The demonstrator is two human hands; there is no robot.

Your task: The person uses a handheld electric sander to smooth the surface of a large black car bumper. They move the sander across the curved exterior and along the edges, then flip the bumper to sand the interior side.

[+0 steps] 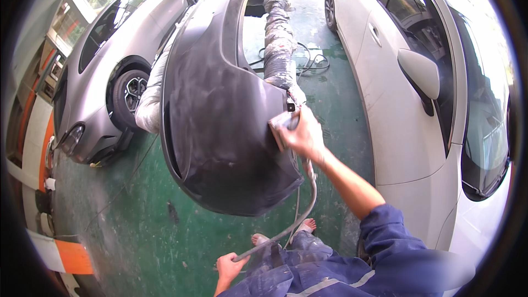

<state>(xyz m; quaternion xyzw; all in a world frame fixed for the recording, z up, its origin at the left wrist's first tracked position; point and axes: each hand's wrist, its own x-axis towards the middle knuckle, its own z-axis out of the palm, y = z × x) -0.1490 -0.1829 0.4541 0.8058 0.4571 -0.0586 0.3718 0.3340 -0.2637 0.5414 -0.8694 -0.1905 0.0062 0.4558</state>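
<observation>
A dark grey car bumper (225, 110) with dull, scuffed patches stands in front of me on a padded stand. My right hand (306, 136) is wrapped over a flat rectangular sanding block (278, 133), which lies against the bumper's right side near its edge. A grey hose (294, 225) curves down from beside that hand. Low in the view, my left hand (230, 267) is closed around the hose's lower stretch, away from the bumper. The block's working face is hidden against the panel.
Plastic-wrapped stand arms (279, 49) hold the bumper. A silver-grey car (118, 38) is at the left, and a pale car (404, 132) with a protruding mirror (419, 74) stands close on my right. Cables (313, 66) lie on the green floor (132, 225).
</observation>
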